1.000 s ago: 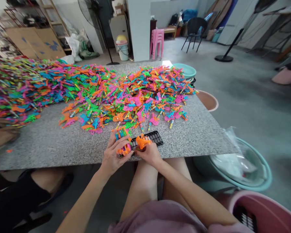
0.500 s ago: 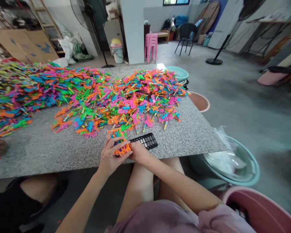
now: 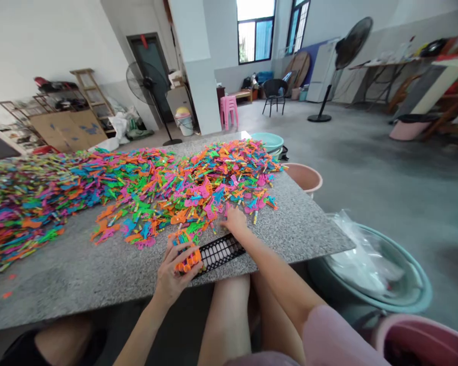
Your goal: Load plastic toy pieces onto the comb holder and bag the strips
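Note:
My left hand (image 3: 171, 272) is wrapped round a row of orange plastic toy pieces (image 3: 188, 258), with blue and green parts among them, at the left end of a black lattice tray (image 3: 217, 252). That tray lies slanted near the front edge of the stone-topped table (image 3: 110, 277). White shows through its bare slots. Beyond the tray, my right hand (image 3: 236, 222) reaches to the near edge of a heap of colourful plastic toy pieces (image 3: 191, 190). Its thumb is apart from the fingers, and the fingertips are beside a pink piece. Part of that hand's fingers is hidden.
A longer bank of pieces (image 3: 53, 188) covers the table's left side. Past the right edge stand a teal tub (image 3: 420, 290) with clear plastic bags (image 3: 362, 259), a pink tub (image 3: 423, 325) and a peach basin (image 3: 309, 178). Another person's leg (image 3: 64, 338) shows lower left.
My right hand has left the toy pieces by my left hand and moved forward to the heap, uncovering more of the black tray. My view has tilted up.

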`<state>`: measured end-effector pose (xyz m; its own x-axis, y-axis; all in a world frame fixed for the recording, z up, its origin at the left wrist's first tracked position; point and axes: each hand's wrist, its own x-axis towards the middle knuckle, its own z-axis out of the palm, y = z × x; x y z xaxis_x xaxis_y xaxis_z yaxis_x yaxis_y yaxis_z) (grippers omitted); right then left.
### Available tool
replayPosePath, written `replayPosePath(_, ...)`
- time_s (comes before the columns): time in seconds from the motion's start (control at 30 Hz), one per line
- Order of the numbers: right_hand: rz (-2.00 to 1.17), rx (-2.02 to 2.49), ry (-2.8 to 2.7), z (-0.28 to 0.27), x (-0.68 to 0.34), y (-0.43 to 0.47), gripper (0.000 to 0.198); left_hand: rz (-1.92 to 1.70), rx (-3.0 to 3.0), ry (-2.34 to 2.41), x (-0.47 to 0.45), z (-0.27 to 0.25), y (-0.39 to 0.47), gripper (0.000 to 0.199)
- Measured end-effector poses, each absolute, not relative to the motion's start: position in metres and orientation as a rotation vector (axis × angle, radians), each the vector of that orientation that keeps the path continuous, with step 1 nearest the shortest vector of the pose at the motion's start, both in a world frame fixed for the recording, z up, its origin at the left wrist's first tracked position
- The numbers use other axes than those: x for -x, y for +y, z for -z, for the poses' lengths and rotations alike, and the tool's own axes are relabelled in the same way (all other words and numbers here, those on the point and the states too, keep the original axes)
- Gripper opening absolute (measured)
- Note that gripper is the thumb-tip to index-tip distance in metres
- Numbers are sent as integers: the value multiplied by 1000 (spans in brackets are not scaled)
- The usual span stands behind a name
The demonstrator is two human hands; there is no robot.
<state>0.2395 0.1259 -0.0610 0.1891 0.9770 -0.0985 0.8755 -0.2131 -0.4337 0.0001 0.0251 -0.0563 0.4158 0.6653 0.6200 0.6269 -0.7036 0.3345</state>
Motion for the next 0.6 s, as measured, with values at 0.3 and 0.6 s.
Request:
replayPosePath(0.3,-1262,1533,-1192,86,-293,86,6,-1163,-2533,1238,-1,53,20,25)
replayPosePath(0.6,-1052,1240,-1628,95,-209,79,16,-1107,-2518,1258,-3,47,18,26)
